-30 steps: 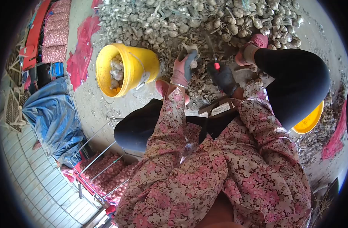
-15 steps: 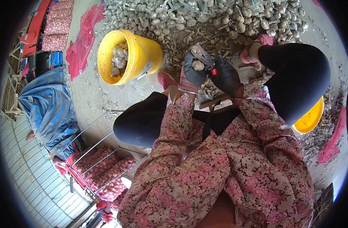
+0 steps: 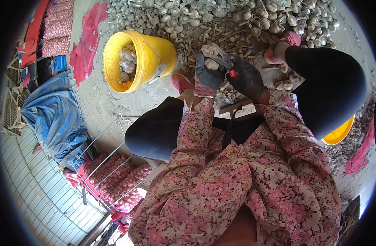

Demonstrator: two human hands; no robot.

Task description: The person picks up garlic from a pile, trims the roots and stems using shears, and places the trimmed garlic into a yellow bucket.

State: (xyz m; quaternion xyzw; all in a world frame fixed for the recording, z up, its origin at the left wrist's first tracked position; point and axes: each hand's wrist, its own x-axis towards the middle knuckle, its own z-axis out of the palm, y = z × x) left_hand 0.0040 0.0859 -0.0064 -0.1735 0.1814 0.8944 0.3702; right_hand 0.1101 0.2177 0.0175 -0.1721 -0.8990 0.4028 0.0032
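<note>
My left hand [image 3: 209,78], in a dark glove with a pink cuff, is closed around garlic bulbs [image 3: 211,64], with one more pale bulb at its fingertips. Gripped in my right hand [image 3: 250,80], also gloved in black, is a pair of shears with a red handle [image 3: 233,74]. Their metal blades [image 3: 223,58] reach across to the garlic, right at the bulbs. To the left, a yellow bucket [image 3: 163,61] lies tilted with its mouth towards me, several garlic bulbs [image 3: 127,61] inside.
A large heap of garlic [image 3: 171,16] spreads along the far side, with cut stalks [image 3: 227,39] on the floor before it. A yellow container [image 3: 340,132] stands beyond my right knee. Filled net sacks [image 3: 118,180], a metal frame [image 3: 102,153] and a blue tarp [image 3: 52,110] lie left.
Both hands stay together over the garlic, with the shears' blades shifted a little and appearing more spread. The whole view has moved slightly.
</note>
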